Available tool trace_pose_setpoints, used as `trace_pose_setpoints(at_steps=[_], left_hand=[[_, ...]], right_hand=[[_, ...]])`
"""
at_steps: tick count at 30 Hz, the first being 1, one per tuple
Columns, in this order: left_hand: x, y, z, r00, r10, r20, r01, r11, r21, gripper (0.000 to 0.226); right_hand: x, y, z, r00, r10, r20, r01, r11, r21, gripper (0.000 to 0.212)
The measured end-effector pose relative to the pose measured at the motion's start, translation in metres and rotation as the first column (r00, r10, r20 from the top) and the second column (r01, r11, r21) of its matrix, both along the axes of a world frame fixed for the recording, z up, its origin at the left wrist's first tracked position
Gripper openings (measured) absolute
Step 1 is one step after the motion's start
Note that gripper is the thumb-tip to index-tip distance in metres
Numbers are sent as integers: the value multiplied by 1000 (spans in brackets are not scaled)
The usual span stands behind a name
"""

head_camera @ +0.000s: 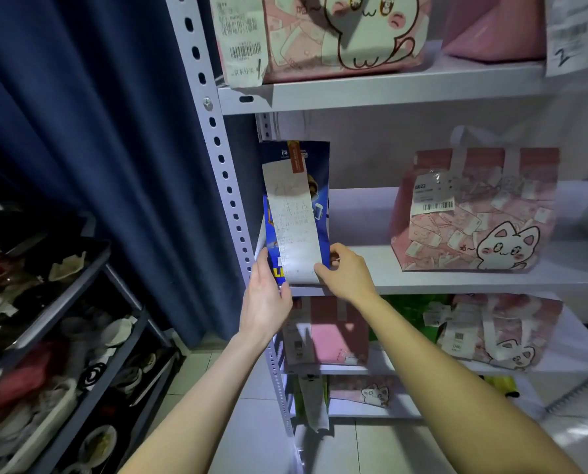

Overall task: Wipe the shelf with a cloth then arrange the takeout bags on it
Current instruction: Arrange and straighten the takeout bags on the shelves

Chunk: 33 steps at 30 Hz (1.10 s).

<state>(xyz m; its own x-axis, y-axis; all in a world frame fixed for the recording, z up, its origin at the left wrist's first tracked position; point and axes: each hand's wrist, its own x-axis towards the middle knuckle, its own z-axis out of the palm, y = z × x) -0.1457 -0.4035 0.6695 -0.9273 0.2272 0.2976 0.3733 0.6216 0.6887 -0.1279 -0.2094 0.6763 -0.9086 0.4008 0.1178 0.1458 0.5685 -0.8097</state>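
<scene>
Head view: the blue takeout bag (322, 230), a receipt (292, 217) down its front, is upright at the left end of the middle shelf (456, 278). The left hand (265, 295) grasps the bag's lower left edge with its fingers. The right hand (345, 271) pinches the lower right. A pink cat bag (473, 213) stands further right.

I read a handwritten "1" and "京东外卖" on the top shelf's left receipt (243, 39), and a handwritten "2" on the right receipt (571, 35). The label (431, 196) on the middle shelf's pink bag (473, 241) shows roughly "B022". The print on the blue bag (321, 172) receipt is too blurred for me to read.
</scene>
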Motion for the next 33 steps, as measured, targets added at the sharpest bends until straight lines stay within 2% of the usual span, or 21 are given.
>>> trace_pose_setpoints(at_steps=[6,10,16,21,24,27,29,31,33], left_hand=[[15,-3,-8,988,118,-99,-123,991,-45,50],[24,7,-4,988,112,-109,-123,987,-103,40],[38,44,12,982,84,-172,-103,989,-103,36],[51,98,21,987,80,-143,-86,996,-37,31],[60,136,24,987,60,-151,-66,997,-33,36],[64,179,22,991,37,-128,-42,998,-38,39],[66,205,18,997,10,-74,-11,1000,-4,48],[66,225,16,1000,-20,11,19,997,68,63],[62,240,15,993,-59,106,45,990,132,79]], right_hand=[[11,14,-11,1000,-19,-6,19,1000,-23,30],[18,26,-12,999,-14,-30,13,1000,-14,32],[26,53,0,996,81,-44,-78,996,51,29],[57,107,8,991,117,-63,-112,991,76,22],[84,147,12,990,106,-97,-100,993,58,14],[113,191,15,987,30,-160,-18,997,80,11],[131,218,17,969,-96,-227,117,990,82,10],[147,244,18,908,-276,-316,312,947,71,21],[155,267,19,831,-407,-380,464,883,69,42]])
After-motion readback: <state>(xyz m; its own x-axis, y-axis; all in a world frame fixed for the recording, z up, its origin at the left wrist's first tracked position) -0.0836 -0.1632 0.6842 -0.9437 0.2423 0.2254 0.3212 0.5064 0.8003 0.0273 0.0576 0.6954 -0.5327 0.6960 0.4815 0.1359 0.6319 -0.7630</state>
